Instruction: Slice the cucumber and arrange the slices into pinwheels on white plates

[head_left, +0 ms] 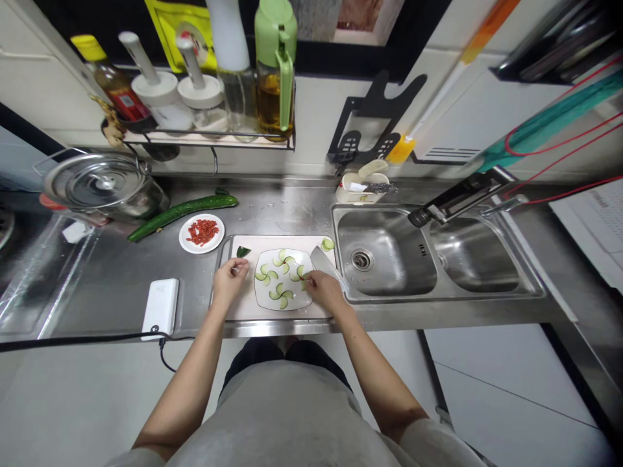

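A white squarish plate [265,300] rests on the cutting board [238,305]. Half-moon cucumber slices [281,296] lie on it in curved pinwheel groups. My right hand [325,290] is at the plate's right rim, its fingertips pinched on a cucumber slice [304,283] beside the right-hand group. Under and behind that hand lies a knife, its broad blade [325,264] showing. My left hand [230,280] hovers over the board's left side with thumb and fingers closed together; whatever they hold is too small to tell. Just above it sits a dark green cucumber end [243,251].
Round cucumber slices [328,244] sit at the board's upper right corner. Behind stand a small plate of red berries [202,220], a long cucumber [185,211] and a lidded pot [104,188]. A double sink [389,253] is right; a white power bank [160,305] lies left.
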Demonstrator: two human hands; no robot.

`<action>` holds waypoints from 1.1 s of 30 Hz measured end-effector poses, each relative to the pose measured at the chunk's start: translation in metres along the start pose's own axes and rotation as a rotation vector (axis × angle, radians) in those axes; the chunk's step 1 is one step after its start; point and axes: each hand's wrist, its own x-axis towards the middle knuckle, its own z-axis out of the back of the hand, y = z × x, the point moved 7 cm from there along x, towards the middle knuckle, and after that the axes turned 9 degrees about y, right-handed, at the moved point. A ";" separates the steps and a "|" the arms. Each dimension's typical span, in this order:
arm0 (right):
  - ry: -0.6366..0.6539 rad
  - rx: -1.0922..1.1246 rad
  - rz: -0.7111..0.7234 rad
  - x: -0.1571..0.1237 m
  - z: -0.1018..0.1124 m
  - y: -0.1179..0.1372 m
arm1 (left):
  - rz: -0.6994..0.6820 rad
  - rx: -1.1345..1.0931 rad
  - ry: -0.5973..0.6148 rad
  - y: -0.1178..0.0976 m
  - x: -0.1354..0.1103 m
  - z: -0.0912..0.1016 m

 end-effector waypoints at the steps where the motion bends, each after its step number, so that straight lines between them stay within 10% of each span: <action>1: 0.005 -0.018 0.007 0.002 -0.002 0.002 | -0.011 0.012 0.015 -0.003 -0.002 -0.006; 16: 0.029 -0.138 0.008 0.014 -0.011 0.007 | -0.325 0.372 0.410 -0.073 -0.009 -0.118; 33: 0.062 -0.120 -0.009 0.018 -0.007 0.004 | -0.284 0.440 0.423 -0.070 -0.004 -0.132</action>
